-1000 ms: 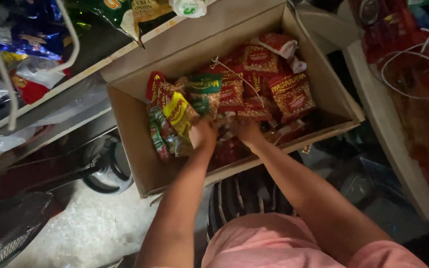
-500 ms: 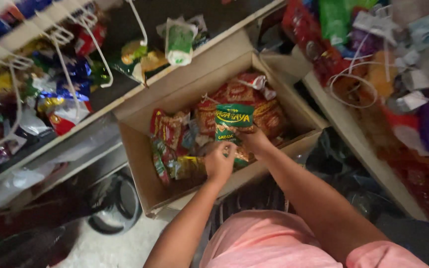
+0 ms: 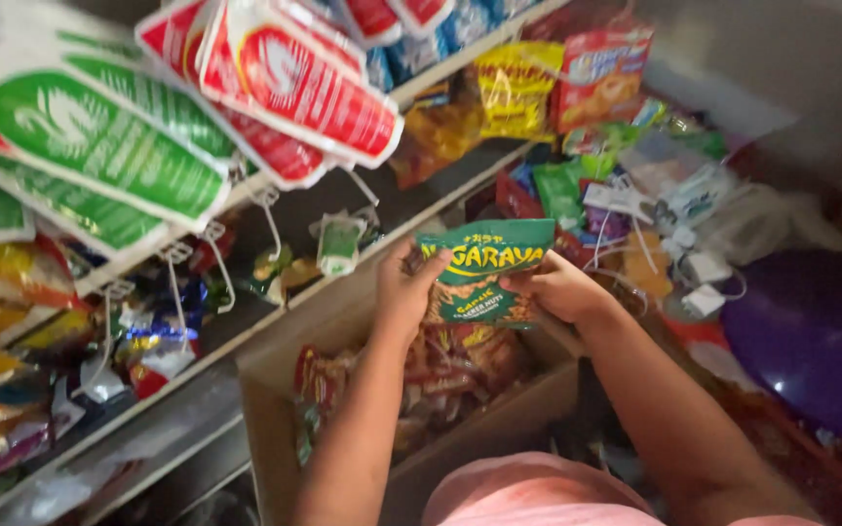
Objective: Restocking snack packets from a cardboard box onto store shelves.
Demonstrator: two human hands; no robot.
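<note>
Head view, one moment, shop shelving and stock.

Item held: green snack packet, flat, with yellow lettering and a picture of nuts on its lower half. It is raised above the cardboard box, face toward the camera, roughly upright.

Left hand: fingers closed on the packet's left edge, thumb across the front near the top corner.

Right hand: fingers closed on the packet's right edge, thumb on the front.

Cardboard box: open-topped, below the hands, holding red and yellow snack packets lying loosely inside.

Upper left: large hanging packs, green-and-white and red-and-white, on wire hooks from a shelf edge.

Centre, behind the held packet: small green-and-white pouch hanging on a hook.

Upper centre: yellow bag and orange-red carton on a shelf.

Right: purple balloon-like round object, beside white tagged items on strings.

Bottom edge: pink garment of the person.
</note>
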